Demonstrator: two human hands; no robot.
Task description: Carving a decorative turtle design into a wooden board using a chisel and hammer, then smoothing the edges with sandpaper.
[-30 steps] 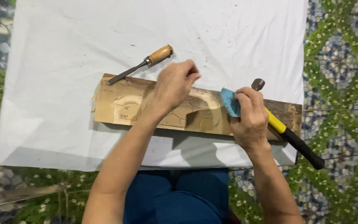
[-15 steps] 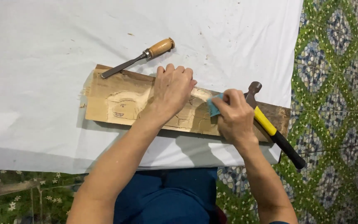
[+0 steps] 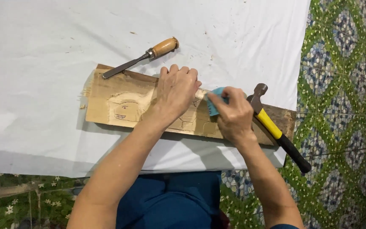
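A long wooden board (image 3: 115, 104) with a carved, pencil-drawn figure lies on a white cloth (image 3: 43, 51). My left hand (image 3: 175, 91) rests flat on the middle of the board, fingers together, pressing it down. Just to its right, my right hand (image 3: 234, 116) grips a small blue piece of sandpaper (image 3: 214, 101) against the board's surface. A hammer (image 3: 276, 127) with a yellow and black handle lies across the board's right end, right beside my right hand.
A chisel (image 3: 142, 57) with a wooden handle lies at the board's far edge, its blade tip on the board's corner. The cloth covers a green patterned floor (image 3: 344, 85), which shows at the right. My blue-clad legs (image 3: 170, 199) are below.
My right hand has slid the blue sandpaper leftward along the board, closer to my left hand. My left hand has stayed flat on the board. The camera view has shifted slightly.
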